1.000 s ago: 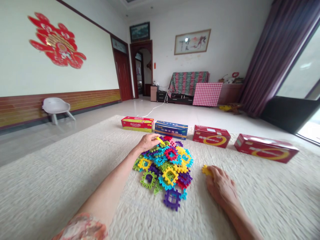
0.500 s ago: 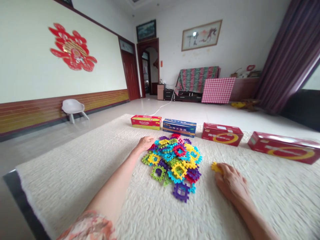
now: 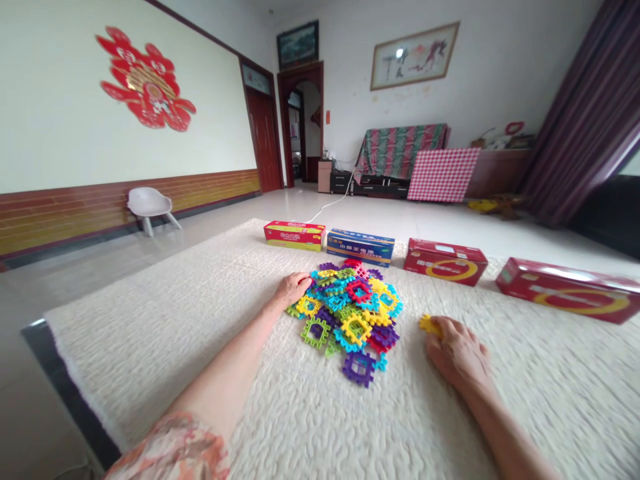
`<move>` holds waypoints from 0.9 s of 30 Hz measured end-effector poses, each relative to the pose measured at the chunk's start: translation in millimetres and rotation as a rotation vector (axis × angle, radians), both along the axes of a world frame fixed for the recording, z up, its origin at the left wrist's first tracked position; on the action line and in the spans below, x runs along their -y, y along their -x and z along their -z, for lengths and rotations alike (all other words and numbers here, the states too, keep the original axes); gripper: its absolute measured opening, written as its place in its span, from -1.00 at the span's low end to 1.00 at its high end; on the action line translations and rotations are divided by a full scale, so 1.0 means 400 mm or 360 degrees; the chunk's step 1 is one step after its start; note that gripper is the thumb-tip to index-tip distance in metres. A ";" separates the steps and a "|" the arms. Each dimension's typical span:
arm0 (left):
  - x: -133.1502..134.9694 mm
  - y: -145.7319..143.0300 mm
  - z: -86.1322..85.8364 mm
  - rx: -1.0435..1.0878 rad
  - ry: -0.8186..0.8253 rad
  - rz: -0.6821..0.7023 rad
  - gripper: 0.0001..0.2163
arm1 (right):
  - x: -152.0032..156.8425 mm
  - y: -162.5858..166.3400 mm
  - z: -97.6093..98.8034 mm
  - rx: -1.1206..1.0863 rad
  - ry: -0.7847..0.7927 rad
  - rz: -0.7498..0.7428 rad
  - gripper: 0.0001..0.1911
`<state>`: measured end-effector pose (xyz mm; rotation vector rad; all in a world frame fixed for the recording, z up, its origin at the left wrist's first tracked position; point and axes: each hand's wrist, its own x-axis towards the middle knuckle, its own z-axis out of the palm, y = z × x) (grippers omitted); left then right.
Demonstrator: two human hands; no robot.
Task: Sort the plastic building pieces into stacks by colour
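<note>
A heap of colourful plastic interlocking blocks (image 3: 345, 310), square notched frames in yellow, green, blue, purple and red, lies on the cream quilted cover. At the heap's upper left edge is my left hand (image 3: 294, 289), its fingers curled round a red block (image 3: 303, 282) that is mostly hidden. To the right of the heap, my right hand (image 3: 460, 350) rests low over the cover. Its thumb and fingers close on a yellow block (image 3: 429, 325), of which only the left end shows. A purple block (image 3: 359, 368) lies at the near edge of the heap.
Behind the heap stand a red-and-yellow box (image 3: 294, 237), a blue box (image 3: 360, 248) and two dark red boxes (image 3: 444, 261) (image 3: 570, 290) in a row. The cream cover (image 3: 280, 413) ends at a dark edge on the left. A white chair (image 3: 149, 203) stands on the floor beyond.
The view has shifted slightly. My left hand has closed in on the red block at the heap's edge. My right hand keeps the yellow block in nearly the same place.
</note>
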<state>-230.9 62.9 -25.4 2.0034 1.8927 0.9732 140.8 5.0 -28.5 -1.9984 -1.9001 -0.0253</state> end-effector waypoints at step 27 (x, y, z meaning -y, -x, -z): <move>0.028 -0.032 -0.009 0.0203 0.0081 -0.0025 -0.60 | 0.013 -0.015 0.035 0.0051 -0.0149 -0.0130 -0.59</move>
